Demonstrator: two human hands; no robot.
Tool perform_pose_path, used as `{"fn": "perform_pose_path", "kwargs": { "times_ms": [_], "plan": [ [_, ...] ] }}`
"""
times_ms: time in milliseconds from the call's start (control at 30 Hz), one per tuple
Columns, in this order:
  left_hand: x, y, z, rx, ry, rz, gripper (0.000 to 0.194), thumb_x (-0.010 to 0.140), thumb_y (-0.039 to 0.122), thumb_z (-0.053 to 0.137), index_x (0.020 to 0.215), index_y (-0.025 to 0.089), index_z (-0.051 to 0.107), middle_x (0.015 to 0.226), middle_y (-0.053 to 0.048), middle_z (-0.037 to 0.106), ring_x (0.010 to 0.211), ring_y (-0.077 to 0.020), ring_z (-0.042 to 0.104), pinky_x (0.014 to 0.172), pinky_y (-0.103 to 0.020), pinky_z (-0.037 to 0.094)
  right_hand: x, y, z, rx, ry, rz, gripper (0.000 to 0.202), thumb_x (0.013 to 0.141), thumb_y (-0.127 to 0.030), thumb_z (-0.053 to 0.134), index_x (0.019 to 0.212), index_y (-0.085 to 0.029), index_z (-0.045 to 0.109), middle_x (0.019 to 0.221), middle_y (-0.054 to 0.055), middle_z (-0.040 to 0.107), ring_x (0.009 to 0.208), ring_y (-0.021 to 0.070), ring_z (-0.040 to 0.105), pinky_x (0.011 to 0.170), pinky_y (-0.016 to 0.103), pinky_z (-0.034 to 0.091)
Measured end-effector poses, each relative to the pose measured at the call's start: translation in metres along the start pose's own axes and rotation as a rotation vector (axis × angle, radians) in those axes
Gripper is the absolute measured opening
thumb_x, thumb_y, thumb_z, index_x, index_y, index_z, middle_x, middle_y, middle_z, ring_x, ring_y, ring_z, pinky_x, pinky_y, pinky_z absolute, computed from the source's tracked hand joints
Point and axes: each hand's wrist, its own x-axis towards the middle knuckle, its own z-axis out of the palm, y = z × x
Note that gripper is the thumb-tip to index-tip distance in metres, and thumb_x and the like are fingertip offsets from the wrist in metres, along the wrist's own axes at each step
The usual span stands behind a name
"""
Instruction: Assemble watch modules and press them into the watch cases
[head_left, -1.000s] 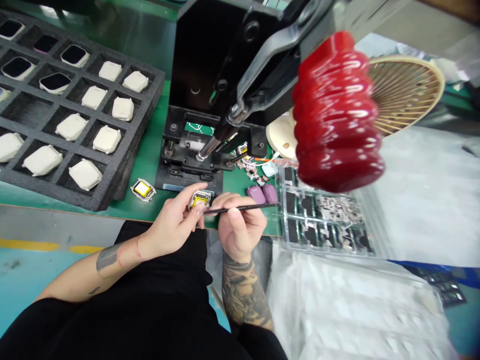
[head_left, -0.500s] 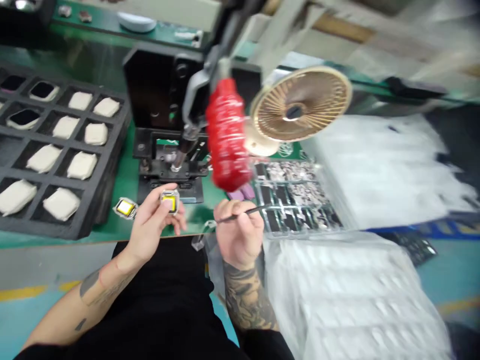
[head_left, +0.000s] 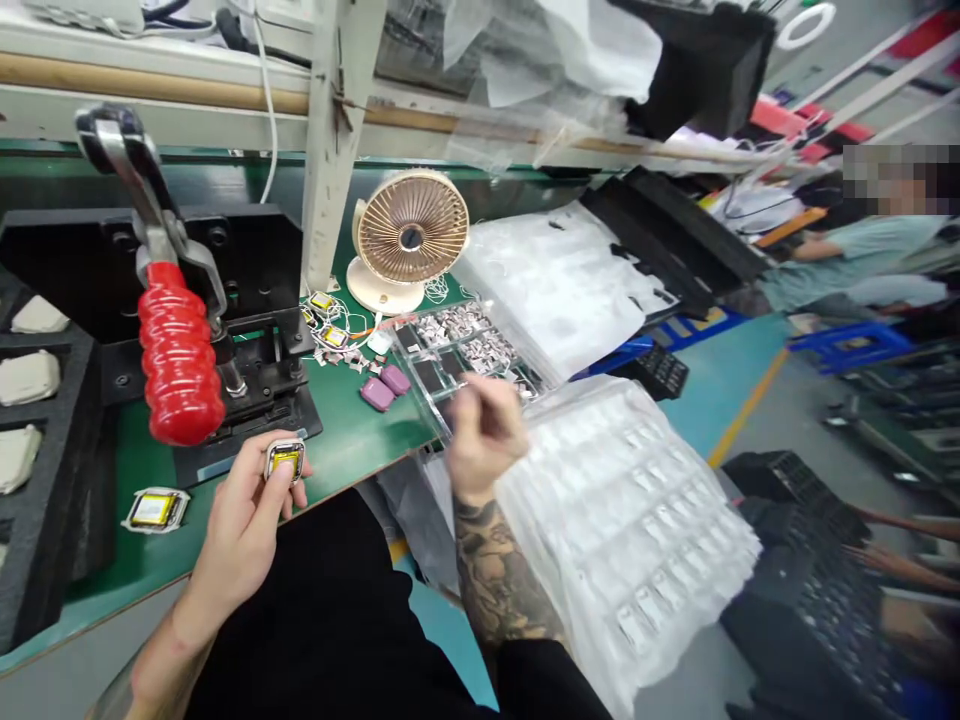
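Note:
In my left hand [head_left: 244,520] is a watch case [head_left: 285,460] with a yellow part inside, gripped between thumb and fingers above the table's front edge. A second watch case [head_left: 156,510] lies on the green table to its left. My right hand [head_left: 484,430] is closed, its fingers pinched together over the front of a clear compartment box [head_left: 480,345] of small parts. Blur hides what those fingers hold. Two purple pieces [head_left: 385,387] lie left of the box. The press with a red handle [head_left: 178,355] stands behind my left hand.
A beige fan [head_left: 410,240] stands behind the box, near wired yellow parts [head_left: 334,335]. A black foam tray [head_left: 56,480] holds pale blocks at the left. Plastic-covered white trays [head_left: 645,540] lie at the right. A person [head_left: 862,250] is at the far right.
The view has swung to the right, showing more of that side. The dark thin tool seen earlier in my right hand is no longer discernible. My left hand still holds the watch case.

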Motion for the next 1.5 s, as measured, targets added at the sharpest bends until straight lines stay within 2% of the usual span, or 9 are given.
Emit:
{"fn": "perform_pose_path", "kwargs": {
  "times_ms": [100, 200, 333, 500, 733, 933, 1100, 1333, 1500],
  "plan": [
    [-0.003, 0.000, -0.001, 0.039, 0.012, 0.002, 0.037, 0.114, 0.049, 0.060, 0.141, 0.023, 0.061, 0.113, -0.007, 0.073, 0.081, -0.0169, 0.069, 0.069, -0.030, 0.056, -0.032, -0.021, 0.034, 0.052, -0.298, -0.161, 0.021, 0.106, -0.030, 0.066, 0.123, -0.029, 0.079, 0.107, 0.007, 0.079, 0.098, 0.0240, 0.074, 0.087, 0.045, 0.059],
    [-0.007, 0.003, -0.003, 0.122, 0.005, -0.021, 0.038, 0.115, 0.049, 0.060, 0.143, 0.023, 0.061, 0.113, -0.007, 0.074, 0.083, -0.0172, 0.069, 0.075, -0.031, 0.057, -0.041, -0.032, 0.052, -0.100, -0.589, -0.248, 0.039, 0.103, -0.048, 0.072, 0.134, -0.025, 0.075, 0.115, 0.009, 0.079, 0.107, 0.0269, 0.070, 0.098, 0.049, 0.052],
    [-0.007, 0.009, -0.003, 0.180, -0.025, -0.047, 0.040, 0.115, 0.050, 0.057, 0.145, 0.024, 0.060, 0.113, -0.006, 0.075, 0.085, -0.0177, 0.068, 0.078, -0.033, 0.057, -0.034, -0.029, 0.046, -0.197, -0.698, -0.314, 0.054, 0.099, -0.062, 0.074, 0.138, -0.024, 0.073, 0.119, 0.010, 0.076, 0.112, 0.0277, 0.067, 0.101, 0.048, 0.047],
    [-0.005, 0.006, -0.003, 0.198, -0.031, -0.019, 0.039, 0.116, 0.049, 0.055, 0.146, 0.025, 0.059, 0.114, -0.007, 0.077, 0.085, -0.0183, 0.069, 0.076, -0.033, 0.055, 0.026, 0.007, 0.017, -0.331, -0.473, -0.195, 0.024, 0.108, -0.026, 0.059, 0.120, -0.022, 0.080, 0.117, 0.011, 0.077, 0.112, 0.0263, 0.068, 0.098, 0.045, 0.049],
    [-0.004, -0.003, -0.004, 0.160, -0.032, 0.001, 0.033, 0.117, 0.048, 0.053, 0.142, 0.026, 0.051, 0.130, -0.010, 0.076, 0.082, -0.0159, 0.068, 0.073, -0.032, 0.054, 0.134, 0.053, 0.044, -0.662, -0.935, -0.073, 0.021, 0.096, -0.014, 0.067, 0.105, -0.019, 0.084, 0.108, 0.010, 0.077, 0.101, 0.0235, 0.069, 0.096, 0.038, 0.051],
    [-0.004, -0.004, -0.004, 0.164, -0.037, 0.020, 0.026, 0.117, 0.046, 0.053, 0.133, 0.025, 0.055, 0.128, -0.009, 0.077, 0.081, -0.0158, 0.067, 0.075, -0.032, 0.054, 0.122, 0.043, 0.088, -0.842, -0.786, -0.017, 0.023, 0.099, -0.028, 0.071, 0.117, -0.015, 0.078, 0.104, 0.017, 0.082, 0.094, 0.0293, 0.073, 0.086, 0.040, 0.052],
    [-0.003, 0.000, -0.007, 0.219, -0.085, 0.041, 0.028, 0.115, 0.045, 0.057, 0.131, 0.024, 0.065, 0.100, -0.004, 0.077, 0.083, -0.0197, 0.070, 0.077, -0.032, 0.052, 0.111, 0.050, 0.083, -0.815, -0.683, 0.029, 0.023, 0.094, -0.013, 0.060, 0.109, -0.014, 0.077, 0.104, 0.017, 0.083, 0.093, 0.0283, 0.074, 0.085, 0.038, 0.050],
    [0.000, 0.009, -0.005, 0.321, -0.046, 0.147, 0.025, 0.110, 0.044, 0.069, 0.113, 0.023, 0.083, 0.100, -0.006, 0.077, 0.079, -0.0181, 0.059, 0.072, -0.031, 0.042, 0.078, -0.003, 0.041, -0.109, -0.446, -0.015, 0.011, 0.094, -0.020, 0.068, 0.100, -0.021, 0.077, 0.094, 0.003, 0.078, 0.083, 0.0187, 0.070, 0.084, 0.036, 0.057],
    [0.003, 0.010, -0.005, 0.298, -0.026, 0.134, 0.026, 0.112, 0.041, 0.066, 0.104, 0.021, 0.080, 0.088, -0.002, 0.071, 0.076, -0.0163, 0.057, 0.071, -0.030, 0.040, 0.003, -0.061, 0.036, 0.370, -0.569, 0.062, 0.019, 0.102, -0.022, 0.075, 0.119, -0.027, 0.079, 0.104, 0.004, 0.080, 0.093, 0.0202, 0.075, 0.088, 0.039, 0.063]
  ]
}}
